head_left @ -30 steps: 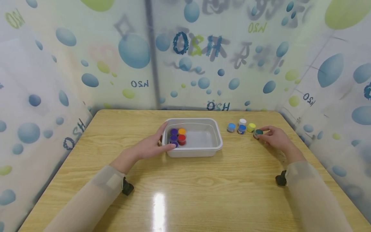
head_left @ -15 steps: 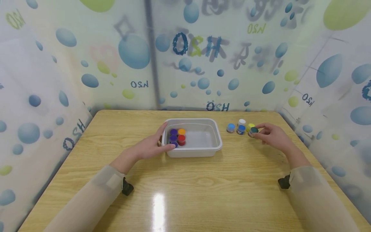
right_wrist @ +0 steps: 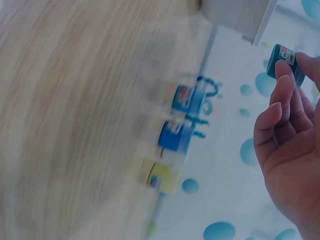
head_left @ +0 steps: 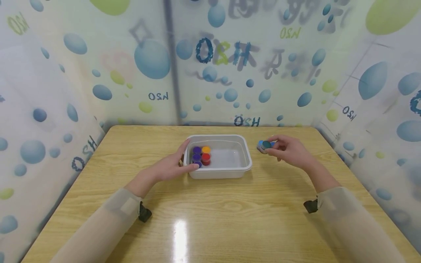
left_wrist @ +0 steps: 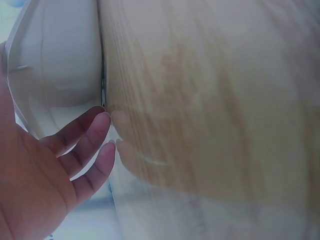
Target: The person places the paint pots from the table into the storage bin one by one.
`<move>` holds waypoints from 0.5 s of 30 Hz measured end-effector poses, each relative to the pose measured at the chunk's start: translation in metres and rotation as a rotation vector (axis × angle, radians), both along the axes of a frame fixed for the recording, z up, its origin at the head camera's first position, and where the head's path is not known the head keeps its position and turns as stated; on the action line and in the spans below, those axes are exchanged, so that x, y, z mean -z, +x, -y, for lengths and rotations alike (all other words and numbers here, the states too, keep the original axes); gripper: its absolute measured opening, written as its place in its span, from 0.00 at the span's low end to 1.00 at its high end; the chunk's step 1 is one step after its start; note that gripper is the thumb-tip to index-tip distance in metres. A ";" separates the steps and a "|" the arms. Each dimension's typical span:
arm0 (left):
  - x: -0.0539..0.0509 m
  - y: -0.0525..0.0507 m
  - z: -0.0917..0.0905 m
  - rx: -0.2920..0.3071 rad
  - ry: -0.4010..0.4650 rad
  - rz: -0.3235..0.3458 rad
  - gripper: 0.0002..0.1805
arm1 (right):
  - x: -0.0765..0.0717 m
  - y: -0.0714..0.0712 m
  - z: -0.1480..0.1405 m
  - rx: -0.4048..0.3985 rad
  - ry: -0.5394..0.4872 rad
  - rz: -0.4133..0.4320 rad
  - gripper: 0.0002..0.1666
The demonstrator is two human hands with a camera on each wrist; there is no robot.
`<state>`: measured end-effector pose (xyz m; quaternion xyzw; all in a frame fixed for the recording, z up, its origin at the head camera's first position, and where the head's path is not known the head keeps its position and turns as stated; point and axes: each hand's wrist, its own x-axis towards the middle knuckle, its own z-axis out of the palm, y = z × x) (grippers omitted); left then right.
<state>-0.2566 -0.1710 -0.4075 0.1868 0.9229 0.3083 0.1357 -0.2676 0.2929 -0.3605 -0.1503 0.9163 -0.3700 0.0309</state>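
In the head view, my left hand [head_left: 167, 166] holds the left end of a white plastic bin [head_left: 218, 174], its thumb over the near rim. The left wrist view shows several of its fingers [left_wrist: 95, 132] low against the bin's outer wall. Inside the bin, small paint jars stand at the left: purple lids [head_left: 197, 150], an orange lid [head_left: 206, 149] and a red jar [head_left: 205, 159]. My right hand [head_left: 291, 151] pinches a dark green paint jar [right_wrist: 281, 62] between thumb and fingertips, raised above the table right of the bin.
Light blue [right_wrist: 188, 99], dark blue [right_wrist: 175, 135] and yellow [right_wrist: 163, 177] jars stand on the wooden table [head_left: 230, 219]. My right hand mostly hides them in the head view. A patterned curtain [head_left: 210, 87] stands behind the table's far edge.
My right hand has picked up the dark green jar and carried it left, past the yellow jar and over the blue ones. The left hand and bin have stayed put.
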 end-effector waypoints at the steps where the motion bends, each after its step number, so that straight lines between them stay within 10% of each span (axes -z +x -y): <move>1: 0.000 0.000 0.000 0.000 -0.001 -0.001 0.63 | -0.001 0.000 0.005 -0.011 -0.010 -0.003 0.25; 15: 0.000 0.000 0.000 0.002 0.002 0.000 0.64 | -0.004 -0.003 0.077 -0.175 -0.116 0.036 0.22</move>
